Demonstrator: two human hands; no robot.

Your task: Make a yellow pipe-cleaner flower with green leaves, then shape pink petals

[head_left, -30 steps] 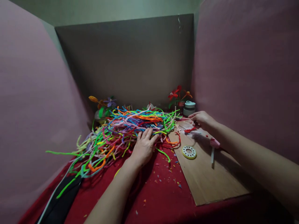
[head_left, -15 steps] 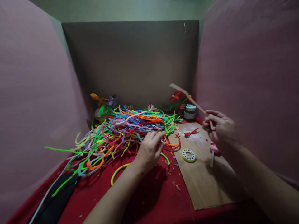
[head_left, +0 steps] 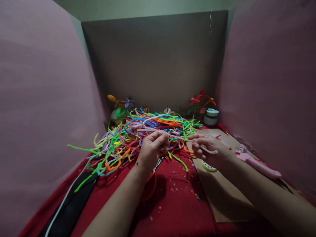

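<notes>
Both hands, left hand (head_left: 151, 146) and right hand (head_left: 206, 149), pinch one pale pink pipe cleaner (head_left: 176, 136), stretched level between them just in front of the tangled pipe-cleaner pile (head_left: 145, 130), keeping it clear of the snarl.

Pale pipe cleaner (head_left: 177, 137) now between both hands.

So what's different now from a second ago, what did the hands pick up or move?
The right hand lifted a pale pink pipe cleaner off the wooden board and brought it to the middle. The left hand left the pile of pipe cleaners and now pinches that same strand, held between both hands. The pile, the flowers and the small jar stayed where they were.
</notes>
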